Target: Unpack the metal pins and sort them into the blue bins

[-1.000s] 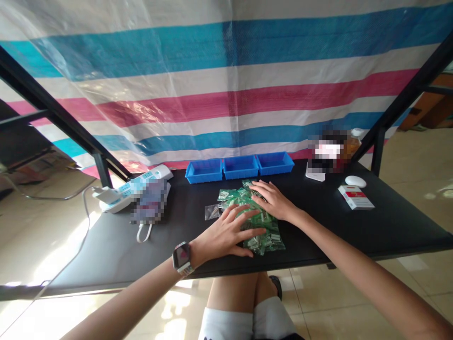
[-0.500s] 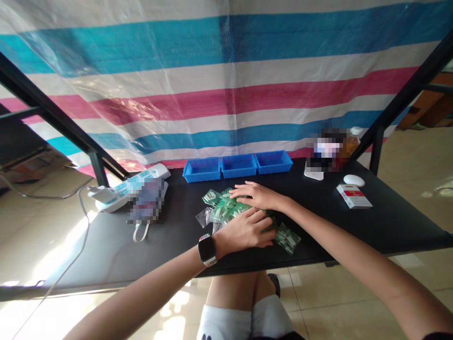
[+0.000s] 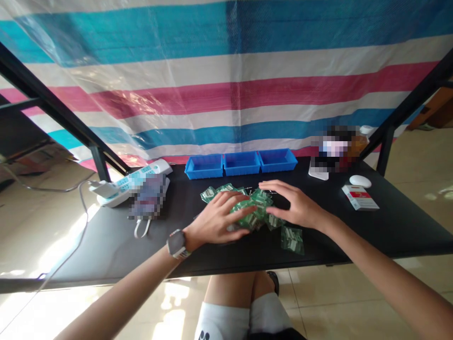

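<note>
Left hand (image 3: 218, 218) shifted left since the earlier frame, fingers spread over green packets (image 3: 260, 202), right hand (image 3: 297, 205) shifted right — thumb and fingers parted.

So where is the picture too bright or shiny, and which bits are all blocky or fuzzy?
In the head view, bright light washes out the floor at lower left; in that same view, glare streaks the striped plastic sheet, square blocks cover patches beside the power strip and the bottle, and the green plastic packets look too soft to tell what's inside.
</note>
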Motion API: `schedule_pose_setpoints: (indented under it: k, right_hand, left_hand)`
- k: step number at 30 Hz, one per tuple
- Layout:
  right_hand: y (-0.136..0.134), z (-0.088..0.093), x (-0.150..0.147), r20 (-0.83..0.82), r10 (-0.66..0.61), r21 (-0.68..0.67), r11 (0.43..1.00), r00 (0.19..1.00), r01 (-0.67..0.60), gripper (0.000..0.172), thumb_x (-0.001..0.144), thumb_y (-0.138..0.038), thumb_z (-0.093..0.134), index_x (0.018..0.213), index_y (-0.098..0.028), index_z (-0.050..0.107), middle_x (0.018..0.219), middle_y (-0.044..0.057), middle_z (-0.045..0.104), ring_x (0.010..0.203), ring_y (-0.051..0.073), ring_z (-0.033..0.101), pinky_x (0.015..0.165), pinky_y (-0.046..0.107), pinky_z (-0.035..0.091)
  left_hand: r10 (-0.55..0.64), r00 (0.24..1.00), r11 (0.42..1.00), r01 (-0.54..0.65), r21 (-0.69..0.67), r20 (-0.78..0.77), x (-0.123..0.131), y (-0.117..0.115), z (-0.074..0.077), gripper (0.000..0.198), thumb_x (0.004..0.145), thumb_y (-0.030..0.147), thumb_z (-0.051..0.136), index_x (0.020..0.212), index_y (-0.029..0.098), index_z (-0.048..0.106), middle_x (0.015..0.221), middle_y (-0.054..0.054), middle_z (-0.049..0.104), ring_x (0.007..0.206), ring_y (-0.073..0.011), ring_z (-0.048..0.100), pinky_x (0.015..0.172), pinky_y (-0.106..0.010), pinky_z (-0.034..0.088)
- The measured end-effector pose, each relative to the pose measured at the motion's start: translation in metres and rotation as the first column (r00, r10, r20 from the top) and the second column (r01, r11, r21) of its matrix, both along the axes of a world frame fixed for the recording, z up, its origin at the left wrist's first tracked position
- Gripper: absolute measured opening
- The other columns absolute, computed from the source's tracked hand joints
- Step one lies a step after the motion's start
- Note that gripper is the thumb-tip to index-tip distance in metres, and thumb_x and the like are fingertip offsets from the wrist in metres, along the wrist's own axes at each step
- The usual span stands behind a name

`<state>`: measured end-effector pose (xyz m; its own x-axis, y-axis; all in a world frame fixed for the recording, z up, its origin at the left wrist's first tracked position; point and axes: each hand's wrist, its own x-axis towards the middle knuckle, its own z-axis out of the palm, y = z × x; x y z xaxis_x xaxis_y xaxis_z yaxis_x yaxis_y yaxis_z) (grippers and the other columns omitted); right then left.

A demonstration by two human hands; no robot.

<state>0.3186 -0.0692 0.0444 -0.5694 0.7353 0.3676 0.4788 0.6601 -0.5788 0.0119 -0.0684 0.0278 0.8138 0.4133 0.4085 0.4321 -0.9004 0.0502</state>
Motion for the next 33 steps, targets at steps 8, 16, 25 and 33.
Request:
schedule_pose_setpoints:
  k: [8, 16, 25, 33]
  right_hand:
    - [-0.042, -0.047, 0.057, 0.378, 0.032, -0.023, 0.999, 0.925, -0.025, 0.139, 0.073, -0.061, 0.094, 0.176, -0.036, 0.005, 0.184, 0.007, 0.01, 0.168, 0.039, 0.017, 0.136, 0.056, 0.027]
    - [0.019, -0.055, 0.004, 0.334, 0.183, -0.008, 0.982, 0.925, -0.191, 0.133, 0.076, -0.073, 0.086, 0.177, -0.029, 0.01, 0.183, 0.013, 0.011, 0.169, 0.039, 0.011, 0.137, 0.056, 0.018]
    - [0.029, -0.066, -0.021, 0.213, 0.1, 0.093, 0.988, 0.972, -0.122, 0.092, 0.084, -0.067, 0.082, 0.157, -0.018, 0.056, 0.159, 0.018, 0.057, 0.154, 0.039, 0.047, 0.131, 0.057, 0.035]
    - [0.022, -0.067, -0.027, 0.201, 0.024, 0.176, 0.983, 0.979, -0.06, 0.059, 0.092, -0.054, 0.079, 0.141, -0.022, 0.07, 0.143, 0.015, 0.071, 0.139, 0.036, 0.061, 0.12, 0.054, 0.049]
  left_hand:
    - [0.038, 0.982, 0.924, -0.104, -0.369, -0.184, -0.073, 0.036, -0.019, 0.121, 0.078, 0.087, 0.072, 0.175, 0.035, 0.02, 0.181, -0.015, 0.019, 0.164, -0.0487, 0.021, 0.13, -0.068, 0.023]
    - [0.153, 0.976, 0.911, -0.201, -0.359, -0.156, -0.031, 0.021, -0.022, 0.098, 0.079, 0.077, 0.08, 0.163, 0.038, 0.047, 0.174, -0.01, 0.039, 0.154, -0.0439, 0.037, 0.128, -0.066, 0.025]
    - [0.404, 0.914, 0.837, -0.388, -0.385, -0.043, -0.008, -0.006, -0.033, 0.081, 0.088, 0.061, 0.082, 0.158, 0.035, 0.051, 0.166, -0.009, 0.048, 0.145, -0.0397, 0.042, 0.122, -0.064, 0.036]
    - [0.22, 0.974, 0.886, -0.223, -0.408, -0.055, -0.02, -0.004, -0.028, 0.099, 0.086, 0.068, 0.081, 0.167, 0.032, 0.039, 0.171, -0.014, 0.041, 0.148, -0.0418, 0.04, 0.123, -0.065, 0.035]
